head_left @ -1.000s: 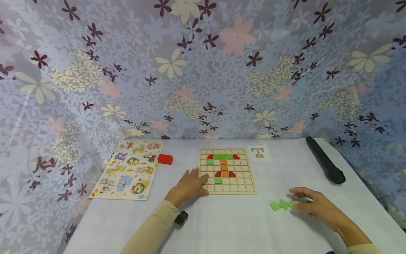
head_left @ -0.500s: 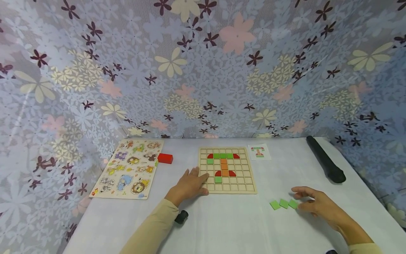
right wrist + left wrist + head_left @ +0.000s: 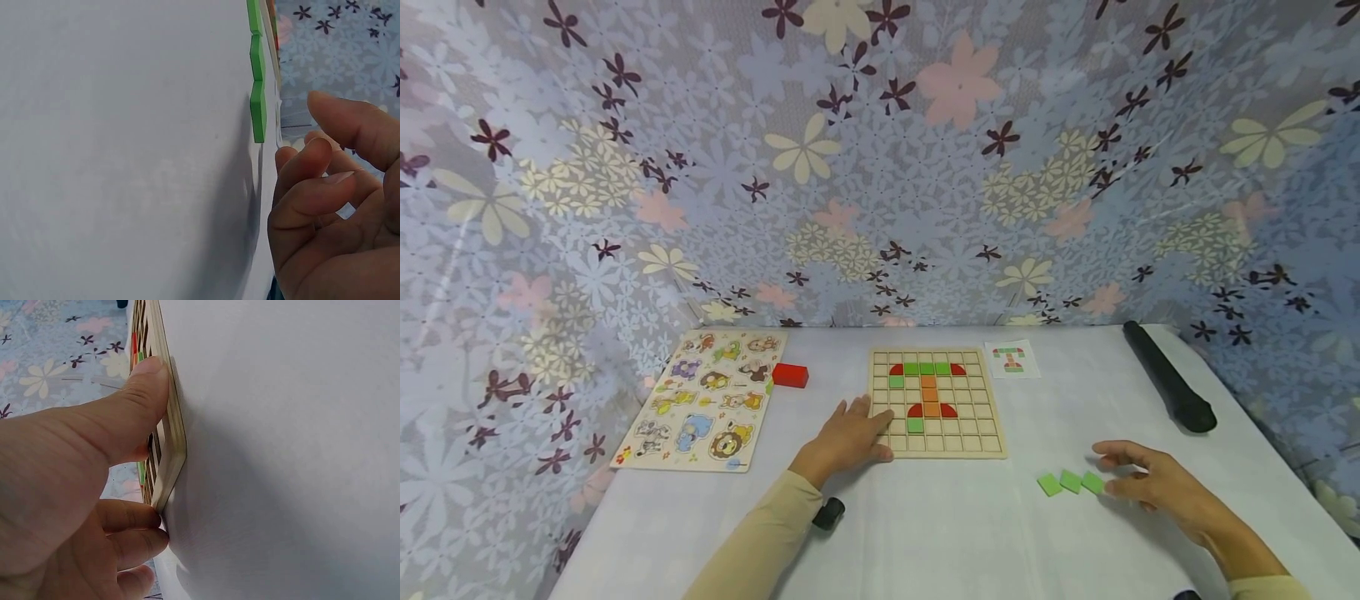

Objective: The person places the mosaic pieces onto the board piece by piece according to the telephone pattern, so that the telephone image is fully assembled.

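Note:
A square wooden grid board [image 3: 977,429] lies flat, holding green, orange and red tiles in its cells. My left hand [image 3: 848,437] rests at its front left corner, fingers spread. In the left wrist view its thumb [image 3: 145,387] presses on the board's edge, and other fingertips [image 3: 150,540] touch the side near the corner. Three loose green square tiles [image 3: 1071,481] lie in a row on the table to the right. Beside the nearest one is my right hand [image 3: 1165,483], loosely curled with nothing in it; the right wrist view shows a gap between its fingers and the end tile [image 3: 259,112].
A small card [image 3: 1015,360] with a printed tile pattern lies right of the board. Farther right is a long black object [image 3: 1168,379]. On the left are a wooden animal puzzle [image 3: 700,400], a red block [image 3: 791,376] and a small black object [image 3: 829,514] near my left forearm.
My right hand has drawn slightly right, away from the green tiles, so the nearest tile shows more fully. My left hand stays at the board.

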The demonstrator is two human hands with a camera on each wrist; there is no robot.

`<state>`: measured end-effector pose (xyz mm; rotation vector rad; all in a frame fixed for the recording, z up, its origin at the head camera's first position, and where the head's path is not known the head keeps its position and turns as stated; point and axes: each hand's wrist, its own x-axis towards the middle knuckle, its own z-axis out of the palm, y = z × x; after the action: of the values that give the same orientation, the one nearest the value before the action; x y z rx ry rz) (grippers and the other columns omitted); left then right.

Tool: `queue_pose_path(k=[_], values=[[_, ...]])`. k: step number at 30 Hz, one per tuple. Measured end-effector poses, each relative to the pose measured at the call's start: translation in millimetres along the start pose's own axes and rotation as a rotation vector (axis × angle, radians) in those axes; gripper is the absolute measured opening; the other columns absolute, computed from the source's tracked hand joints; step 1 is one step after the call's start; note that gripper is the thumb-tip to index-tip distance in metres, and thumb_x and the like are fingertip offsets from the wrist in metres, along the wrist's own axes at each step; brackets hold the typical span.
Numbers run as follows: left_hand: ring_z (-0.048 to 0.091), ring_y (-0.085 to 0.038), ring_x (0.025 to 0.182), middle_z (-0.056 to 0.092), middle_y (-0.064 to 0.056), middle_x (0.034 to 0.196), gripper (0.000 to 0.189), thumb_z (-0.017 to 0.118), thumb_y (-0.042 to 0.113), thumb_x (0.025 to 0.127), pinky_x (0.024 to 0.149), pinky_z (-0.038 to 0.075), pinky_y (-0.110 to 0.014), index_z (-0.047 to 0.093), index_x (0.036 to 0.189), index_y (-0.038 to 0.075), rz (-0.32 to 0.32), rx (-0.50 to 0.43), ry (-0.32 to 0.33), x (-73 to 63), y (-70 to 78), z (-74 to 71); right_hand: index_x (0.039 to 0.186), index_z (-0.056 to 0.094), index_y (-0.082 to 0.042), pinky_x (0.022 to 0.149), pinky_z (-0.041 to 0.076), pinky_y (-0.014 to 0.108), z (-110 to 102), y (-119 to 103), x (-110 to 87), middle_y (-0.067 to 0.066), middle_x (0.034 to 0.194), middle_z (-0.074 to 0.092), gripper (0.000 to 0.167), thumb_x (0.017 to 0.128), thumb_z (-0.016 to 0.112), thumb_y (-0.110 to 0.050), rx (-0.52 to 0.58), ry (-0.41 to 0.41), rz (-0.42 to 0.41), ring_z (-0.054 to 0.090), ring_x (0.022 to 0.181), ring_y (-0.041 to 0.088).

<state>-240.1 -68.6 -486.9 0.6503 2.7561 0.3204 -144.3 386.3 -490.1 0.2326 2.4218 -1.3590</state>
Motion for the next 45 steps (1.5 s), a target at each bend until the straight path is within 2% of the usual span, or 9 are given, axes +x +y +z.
queue_pose_path(k=[12,32,45], values=[[0.025,-0.033,0.154,0.034,-0.022,0.162,0.073,0.073,0.047,0.091,0.127,0.016,-0.051,0.048,0.153,0.019,0.035,0.051,0.023,-0.8,0.4,-0.5,0.149,0.042,0.003,0.057,0.043,0.032,3,0,-3.3,0.022,0.134,0.056,0.072,0.090,0.077,-0.019,0.037,-0.035,-0.038,0.057,0.081,0.022],[0.025,-0.034,0.154,0.033,-0.022,0.163,0.074,0.073,0.047,0.090,0.126,0.017,-0.052,0.048,0.154,0.020,0.027,0.043,0.009,-0.6,0.1,-0.2,0.149,0.042,0.004,0.056,0.043,0.032,4,1,-1.7,0.023,0.134,0.056,0.072,0.091,0.077,-0.022,0.030,-0.051,-0.051,0.057,0.082,0.022],[0.023,-0.033,0.155,0.032,-0.021,0.163,0.072,0.073,0.045,0.091,0.127,0.014,-0.051,0.048,0.154,0.019,0.020,0.033,0.008,0.9,-0.1,0.9,0.147,0.046,0.001,0.059,0.043,0.033,11,-1,-0.8,0.017,0.130,0.058,0.073,0.087,0.081,-0.021,0.008,-0.024,-0.002,0.055,0.089,0.021]])
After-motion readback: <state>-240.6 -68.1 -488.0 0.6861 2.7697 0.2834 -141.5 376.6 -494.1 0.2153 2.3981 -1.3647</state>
